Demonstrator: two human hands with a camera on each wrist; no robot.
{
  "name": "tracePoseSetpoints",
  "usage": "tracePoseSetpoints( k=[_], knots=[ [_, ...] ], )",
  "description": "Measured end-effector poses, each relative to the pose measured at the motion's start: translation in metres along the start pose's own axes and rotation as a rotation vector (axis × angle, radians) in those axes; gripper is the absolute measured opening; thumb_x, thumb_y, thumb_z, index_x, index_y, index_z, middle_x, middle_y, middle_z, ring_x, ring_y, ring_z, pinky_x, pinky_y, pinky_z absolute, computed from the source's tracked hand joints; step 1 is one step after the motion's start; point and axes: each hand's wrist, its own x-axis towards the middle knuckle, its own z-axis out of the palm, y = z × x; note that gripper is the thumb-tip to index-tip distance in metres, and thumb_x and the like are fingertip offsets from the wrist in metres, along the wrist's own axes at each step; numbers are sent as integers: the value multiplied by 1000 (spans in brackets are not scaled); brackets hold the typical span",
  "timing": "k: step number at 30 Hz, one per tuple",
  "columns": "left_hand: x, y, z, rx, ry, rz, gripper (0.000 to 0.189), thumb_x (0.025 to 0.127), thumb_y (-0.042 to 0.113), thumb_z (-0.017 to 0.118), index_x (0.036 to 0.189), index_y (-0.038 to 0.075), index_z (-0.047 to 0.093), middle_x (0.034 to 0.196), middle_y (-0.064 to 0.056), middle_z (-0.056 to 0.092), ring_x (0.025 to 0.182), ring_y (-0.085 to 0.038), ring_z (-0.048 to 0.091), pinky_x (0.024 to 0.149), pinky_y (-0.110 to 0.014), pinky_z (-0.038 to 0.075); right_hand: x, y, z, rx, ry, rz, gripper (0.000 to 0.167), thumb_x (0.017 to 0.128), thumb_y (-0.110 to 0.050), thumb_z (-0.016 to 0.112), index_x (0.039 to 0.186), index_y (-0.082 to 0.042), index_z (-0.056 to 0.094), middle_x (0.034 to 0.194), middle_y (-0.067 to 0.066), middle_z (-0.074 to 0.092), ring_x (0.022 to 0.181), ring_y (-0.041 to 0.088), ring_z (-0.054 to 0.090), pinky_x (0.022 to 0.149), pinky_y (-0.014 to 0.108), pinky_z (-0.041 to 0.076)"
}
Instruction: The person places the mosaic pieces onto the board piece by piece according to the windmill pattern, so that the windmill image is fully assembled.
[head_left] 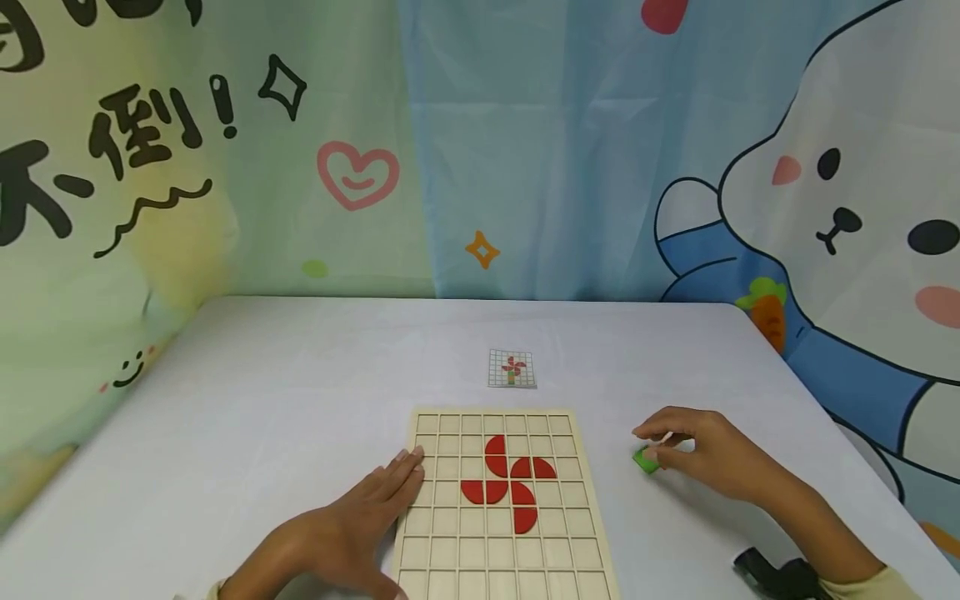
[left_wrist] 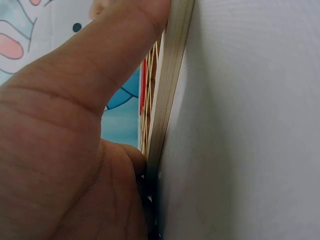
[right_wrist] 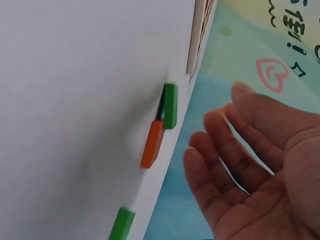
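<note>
A pale wooden grid board (head_left: 435,550) lies on the table. Several red pieces with rounded ends (head_left: 523,496) form a pinwheel in its cells. My left hand (head_left: 348,525) rests along the board's left edge, fingers extended; in the left wrist view its thumb (left_wrist: 115,55) touches the board's side. Right of the board, my right hand (head_left: 716,454) hovers over a green piece (head_left: 645,460), thumb and fingertips apart. The right wrist view shows a green block (right_wrist: 170,106), an orange block (right_wrist: 152,145) touching it, and another green block (right_wrist: 121,225) nearer; nothing is between the fingers.
A small picture card (head_left: 512,369) with a red and green pinwheel on a grid lies beyond the board. White cloth covers the table (head_left: 300,375). A black strap or device (head_left: 780,575) is at the right wrist. A printed curtain (head_left: 510,150) hangs behind.
</note>
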Motion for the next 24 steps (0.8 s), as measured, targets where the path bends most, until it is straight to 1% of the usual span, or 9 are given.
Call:
tracePoseSetpoints(
  k=[5, 9, 12, 15, 18, 21, 24],
  knots=[
    [-1, -1, -1, -5, -1, 1, 128, 67, 65, 77, 156, 4, 9, 163, -6, -7, 147, -24, -7, 116, -51, 10, 0, 9, -1, -48, -49, 8, 31, 85, -12, 74, 115, -7, 69, 112, 2, 66, 96, 18, 63, 81, 35, 54],
    [-1, -1, 0, -4, 2, 10, 127, 68, 63, 78, 156, 3, 8, 162, -7, -8, 147, -24, -7, 116, -51, 10, -1, 11, 1, -72, -100, 53, 34, 83, -13, 76, 116, -8, 70, 113, 1, 65, 102, 24, 61, 84, 39, 53],
    [-1, -1, 0, -5, 2, 9, 126, 69, 62, 79, 156, 3, 8, 162, -7, -8, 147, -24, -8, 116, -51, 9, 1, 11, 1, -97, -105, 81, 35, 81, -13, 78, 115, -8, 71, 113, 1, 66, 105, 28, 59, 85, 43, 52],
    [-1, -1, 0, -13, 0, -1, 128, 68, 62, 79, 156, 4, 7, 162, -6, -8, 147, -23, -8, 116, -51, 9, 2, 11, 2, -123, -89, 82, 35, 80, -9, 79, 114, -7, 71, 111, 1, 66, 101, 26, 60, 84, 42, 52],
    [-1, -1, 0, -19, 0, -9, 129, 67, 63, 79, 156, 5, 7, 163, -5, -8, 147, -23, -8, 116, -51, 8, 4, 10, 3, -136, -90, 81, 37, 79, -8, 79, 115, -7, 71, 109, -1, 65, 96, 20, 60, 81, 37, 53],
    [-1, -1, 1, -18, 3, 1, 127, 68, 62, 79, 156, 3, 8, 162, -6, -8, 147, -24, -7, 115, -52, 9, 6, 8, 4, -133, -104, 82, 40, 78, -9, 81, 116, -6, 70, 106, -3, 65, 93, 17, 57, 79, 33, 52],
    [-1, -1, 1, -15, 8, 12, 127, 69, 62, 78, 156, 2, 9, 162, -7, -8, 147, -25, -7, 115, -53, 10, 8, 6, 6, -141, -111, 89, 36, 77, -9, 81, 112, -7, 72, 99, -6, 63, 87, 15, 54, 74, 29, 51]
  ],
)
